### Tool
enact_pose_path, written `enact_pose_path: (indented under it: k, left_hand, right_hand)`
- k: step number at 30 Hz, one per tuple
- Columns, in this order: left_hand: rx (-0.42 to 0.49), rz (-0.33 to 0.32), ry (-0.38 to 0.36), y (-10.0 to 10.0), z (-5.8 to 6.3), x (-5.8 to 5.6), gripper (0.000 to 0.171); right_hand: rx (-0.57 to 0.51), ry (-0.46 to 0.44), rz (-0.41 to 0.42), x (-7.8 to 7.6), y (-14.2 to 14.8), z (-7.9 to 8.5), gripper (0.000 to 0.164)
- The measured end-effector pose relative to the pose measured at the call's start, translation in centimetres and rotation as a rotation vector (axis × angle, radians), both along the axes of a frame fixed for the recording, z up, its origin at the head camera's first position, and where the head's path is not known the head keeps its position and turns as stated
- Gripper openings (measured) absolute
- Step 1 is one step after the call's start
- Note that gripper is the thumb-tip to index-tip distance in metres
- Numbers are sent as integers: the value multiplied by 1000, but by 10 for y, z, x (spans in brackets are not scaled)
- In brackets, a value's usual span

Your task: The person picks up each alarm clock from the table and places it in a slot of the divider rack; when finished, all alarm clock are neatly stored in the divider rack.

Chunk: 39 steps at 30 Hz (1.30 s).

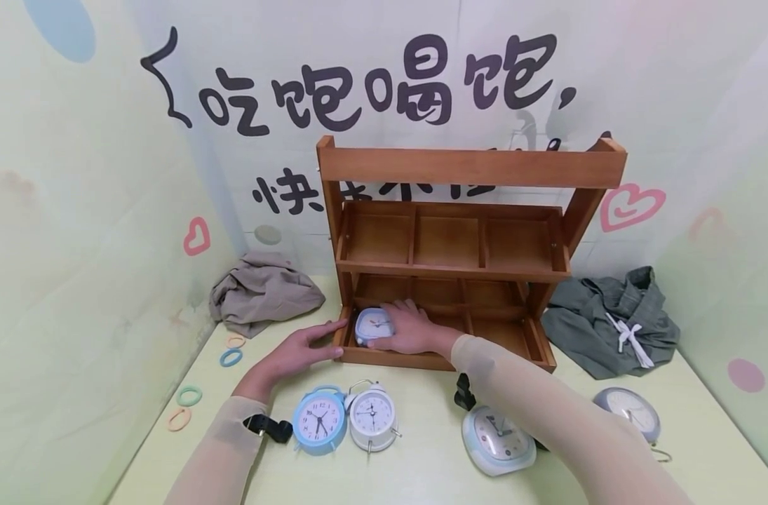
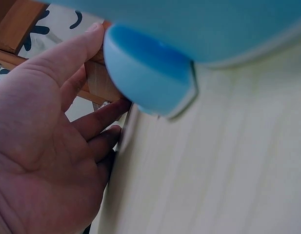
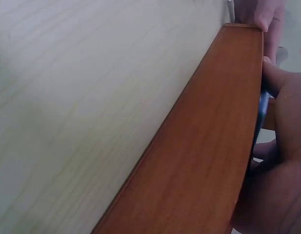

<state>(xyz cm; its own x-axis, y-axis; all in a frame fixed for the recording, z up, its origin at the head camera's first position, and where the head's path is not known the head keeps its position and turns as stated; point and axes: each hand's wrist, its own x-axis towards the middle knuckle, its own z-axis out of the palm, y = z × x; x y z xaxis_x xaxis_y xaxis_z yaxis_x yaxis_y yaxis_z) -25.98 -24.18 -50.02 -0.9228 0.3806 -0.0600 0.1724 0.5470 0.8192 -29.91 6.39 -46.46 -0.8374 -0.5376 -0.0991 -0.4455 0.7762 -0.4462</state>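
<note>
A small pale blue alarm clock [image 1: 372,325] sits in the bottom-left compartment of a brown wooden tiered rack [image 1: 384,358]. My right hand [image 1: 415,330] holds this clock from its right side, thumb low at the front and fingers over the top; part of its dial is covered. At the rack's left front corner my left hand [image 1: 298,351] rests its fairly straight fingers and thumb against the wood. In the left wrist view, this hand's palm [image 2: 48,146] shows beside a light blue clock body [image 2: 145,73]. The right wrist view has the rack's front board [image 3: 209,131] along the right fingers.
A blue twin-bell clock [image 1: 320,422] and a white one [image 1: 372,419] stand before the rack. A rounded clock [image 1: 500,440] and another clock [image 1: 628,412] lie to the right. Crumpled cloths, brown [image 1: 264,294] and dark grey [image 1: 601,330], flank the rack. Several coloured rings [image 1: 231,358] are at left.
</note>
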Motion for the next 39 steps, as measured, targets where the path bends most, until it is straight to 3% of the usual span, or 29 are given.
enact_pose_path:
  k: [8, 18, 22, 30, 39]
  left_hand:
    - [-6, -11, 16, 2, -1, 1, 70]
    - [-10, -3, 9, -4, -5, -3, 72]
    - [6, 0, -7, -4, -3, -2, 71]
    - [-7, -4, -8, -2, -4, -3, 72]
    - [-3, -14, -1, -3, -3, -2, 71]
  right_hand:
    - [-87, -20, 19, 5, 13, 11, 100]
    - [-204, -59, 59, 47, 32, 42, 98]
    - [-239, -66, 107, 63, 37, 43, 97]
    - [-177, -132, 176, 100, 42, 40, 106]
    - [-127, -126, 224, 125, 37, 29, 113]
